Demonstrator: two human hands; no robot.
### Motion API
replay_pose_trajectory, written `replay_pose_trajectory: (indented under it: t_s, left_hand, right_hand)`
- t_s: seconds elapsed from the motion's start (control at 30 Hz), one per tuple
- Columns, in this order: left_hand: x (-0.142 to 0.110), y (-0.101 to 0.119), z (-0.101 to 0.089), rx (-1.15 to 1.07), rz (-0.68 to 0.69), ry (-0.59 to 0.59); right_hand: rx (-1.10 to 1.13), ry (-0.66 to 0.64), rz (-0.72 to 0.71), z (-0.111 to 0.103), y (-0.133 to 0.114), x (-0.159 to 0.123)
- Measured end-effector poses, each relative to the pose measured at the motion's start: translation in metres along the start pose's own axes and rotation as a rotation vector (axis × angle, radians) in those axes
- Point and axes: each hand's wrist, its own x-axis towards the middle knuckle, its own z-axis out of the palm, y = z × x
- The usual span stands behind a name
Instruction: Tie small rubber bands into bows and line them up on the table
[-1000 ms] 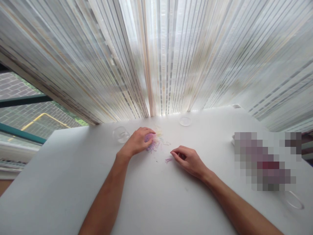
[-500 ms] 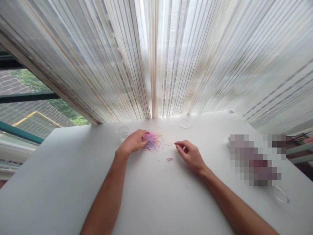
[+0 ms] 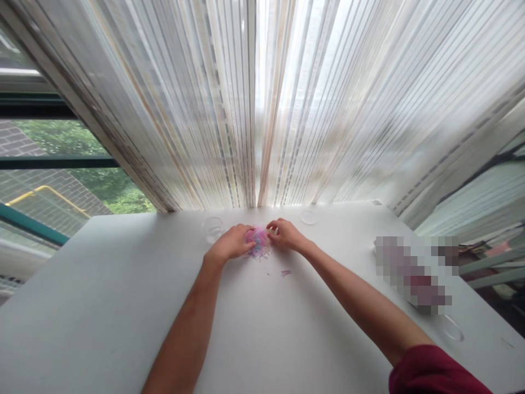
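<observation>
A loose heap of thin little rubber bands [image 3: 259, 249], pink, purple and pale blue, lies on the white table near its far edge. Round its left side curls my left hand [image 3: 233, 241], with bands between thumb and fingers. My right hand [image 3: 284, 234] reaches the heap's right edge; its bent fingers and thumb are apart, and no band shows clearly in them. Closer to me sits a small separate group of purple bands [image 3: 286, 273]. A clear round container [image 3: 213, 229] stands left of the heap, partly behind my left hand.
A clear round lid [image 3: 308, 218] lies beyond my right hand. On the right side of the table [image 3: 123, 306] is a long blurred-out object [image 3: 410, 276] with a pale loop [image 3: 453, 328] at its near end. A striped curtain [image 3: 262, 109] hangs along the far edge.
My right hand has moved from beside the small purple group, left and away from me, to the heap. The purple group now lies loose. My left hand stays at the heap; the view has shifted.
</observation>
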Motion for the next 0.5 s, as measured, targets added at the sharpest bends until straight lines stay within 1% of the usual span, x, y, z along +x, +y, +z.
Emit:
replay_pose_trajectory:
  t_s: [0.07,0.13,0.3,0.4,0.5]
  left_hand:
    - [0.002,0.000,0.004,0.004,0.011,-0.008]
    - [0.003,0.001,0.006,0.000,0.020,-0.003]
    - [0.001,-0.001,0.005,-0.033,0.032,0.024]
    - [0.000,-0.005,0.003,-0.047,0.034,0.061]
    - [0.002,-0.008,0.005,-0.059,0.030,0.101]
  right_hand:
    - [-0.025,-0.043,-0.018,0.000,-0.006,0.004]
    - [-0.038,-0.083,-0.034,-0.005,-0.010,0.004]
    - [-0.071,-0.134,-0.040,-0.028,-0.007,0.008]
    - [-0.116,-0.105,-0.014,-0.034,-0.002,0.023]
    - [-0.164,-0.097,-0.004,-0.029,0.001,0.044]
